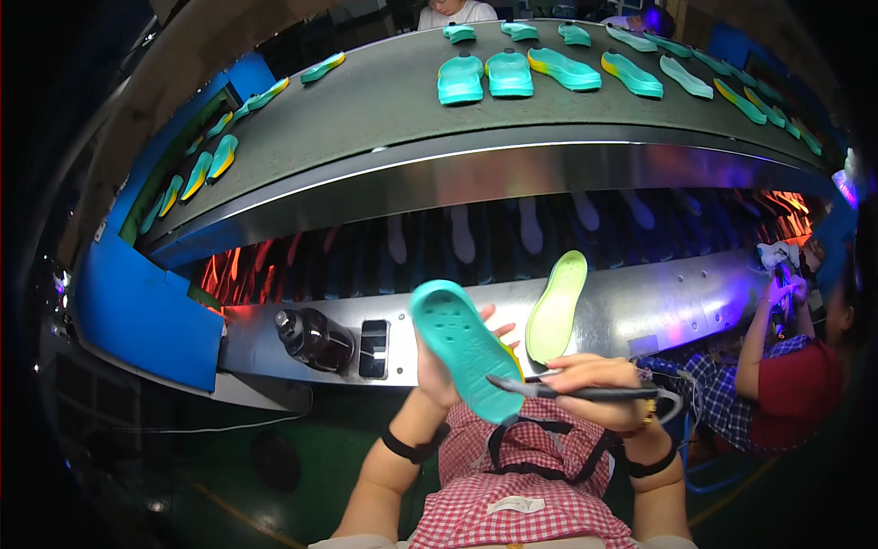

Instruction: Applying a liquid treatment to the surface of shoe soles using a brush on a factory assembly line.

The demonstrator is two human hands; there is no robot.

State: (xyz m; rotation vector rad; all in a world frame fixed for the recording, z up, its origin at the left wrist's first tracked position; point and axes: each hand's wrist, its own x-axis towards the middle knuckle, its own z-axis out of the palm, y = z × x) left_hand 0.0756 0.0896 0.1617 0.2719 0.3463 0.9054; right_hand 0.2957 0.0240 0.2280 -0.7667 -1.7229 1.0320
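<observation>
Nearest of all, a red-and-white checked apron [512,485] low in the picture, both forearms rising past it. Left hand [439,371] clamped on a teal shoe sole [462,348], thumb side hidden behind it, fingertips showing past its right edge. Sole held face-on, dotted underside toward the camera, long axis slanting from upper left down to lower right, rounded end highest, lower end sinking between the two hands. Right hand [594,389] closed around a dark, thin brush-like tool [572,393], lying almost level, tip pointing left and touching the sole's lower right edge. Hands near each other but not joined, bridged only by tool and sole; right hand lower and to the right of the sole, left hand directly behind it.

Just beyond, standing on end against the metal front of the counter [695,293]: a pale green sole [558,306], tilted slightly right. Left of that, a dark bottle [315,339] lying on the ledge. Higher up, a curved grey conveyor belt [393,101] carrying rows of teal and yellow soles. Far right, another person in a red top [805,384], hands raised.
</observation>
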